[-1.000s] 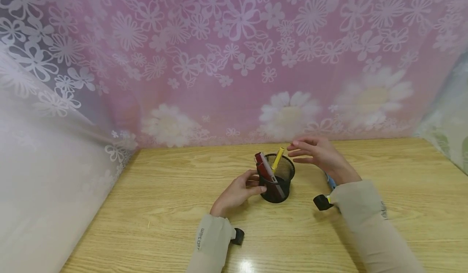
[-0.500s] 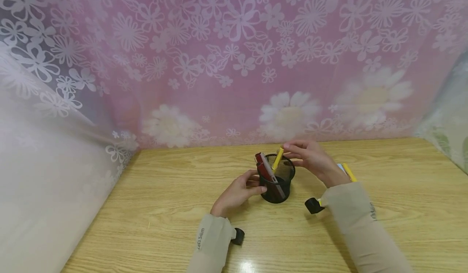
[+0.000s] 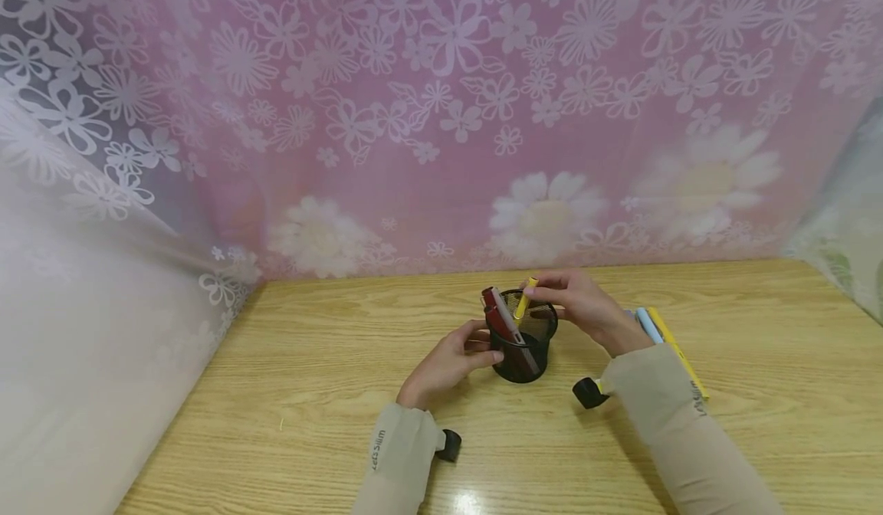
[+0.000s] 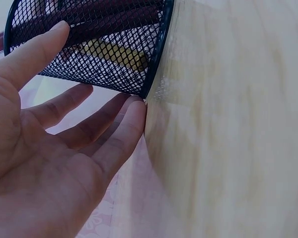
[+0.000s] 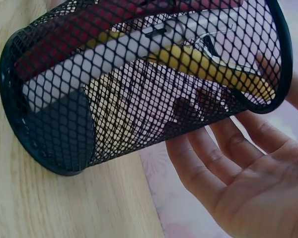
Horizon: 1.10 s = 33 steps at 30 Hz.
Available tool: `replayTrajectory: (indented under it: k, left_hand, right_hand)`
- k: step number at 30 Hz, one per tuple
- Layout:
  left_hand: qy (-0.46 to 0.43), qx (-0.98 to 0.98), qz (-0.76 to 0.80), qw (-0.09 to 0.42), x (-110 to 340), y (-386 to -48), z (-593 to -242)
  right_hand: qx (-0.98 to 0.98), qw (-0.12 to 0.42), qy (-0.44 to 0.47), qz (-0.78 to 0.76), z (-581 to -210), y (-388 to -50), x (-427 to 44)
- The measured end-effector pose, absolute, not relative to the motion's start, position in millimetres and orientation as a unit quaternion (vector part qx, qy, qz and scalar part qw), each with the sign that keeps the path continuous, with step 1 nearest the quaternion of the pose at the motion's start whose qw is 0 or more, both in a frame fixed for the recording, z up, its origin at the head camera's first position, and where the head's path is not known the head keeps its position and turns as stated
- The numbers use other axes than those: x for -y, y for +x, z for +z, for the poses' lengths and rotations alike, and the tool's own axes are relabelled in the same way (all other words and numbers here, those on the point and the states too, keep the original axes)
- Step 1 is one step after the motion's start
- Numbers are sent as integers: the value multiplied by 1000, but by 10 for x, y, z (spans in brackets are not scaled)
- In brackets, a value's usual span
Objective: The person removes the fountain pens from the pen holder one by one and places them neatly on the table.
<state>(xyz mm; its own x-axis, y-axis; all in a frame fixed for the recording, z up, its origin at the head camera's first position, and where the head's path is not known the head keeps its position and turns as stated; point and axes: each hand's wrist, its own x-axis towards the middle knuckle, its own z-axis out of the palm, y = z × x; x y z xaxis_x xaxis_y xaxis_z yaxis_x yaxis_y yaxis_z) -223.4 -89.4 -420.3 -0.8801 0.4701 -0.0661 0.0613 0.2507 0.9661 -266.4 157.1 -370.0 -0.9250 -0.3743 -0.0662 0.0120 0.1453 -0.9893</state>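
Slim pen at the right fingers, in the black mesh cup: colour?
Yellow; the slim pen shows best in the head view.

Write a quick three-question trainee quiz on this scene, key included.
1. True or false: the left hand holds the side of the black mesh cup.
2. What color is the pen at the thumb of the right hand? A) red B) yellow C) green
3. Fill in: the light blue pen lies ____ the cup, on the wood-grain table.

Key: 1. True. 2. B. 3. Outside.
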Motion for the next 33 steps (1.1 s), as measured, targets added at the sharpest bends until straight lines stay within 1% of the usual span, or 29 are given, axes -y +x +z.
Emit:
replayTrajectory:
  k: [4, 11, 33]
  left_hand:
    - [176, -772, 586, 171, 887, -2241, -4202]
    - [177, -778, 579, 170, 892, -2247, -4193]
    - [174, -781, 575, 171, 896, -2222, -4191]
  right_hand:
    - [-742, 139, -112, -646, -3676, -2655, -1560]
    - [-724, 119, -136, -666, -3540, -2642, -1585]
    - [-695, 118, -130, -697, -3296, -2672, -1670]
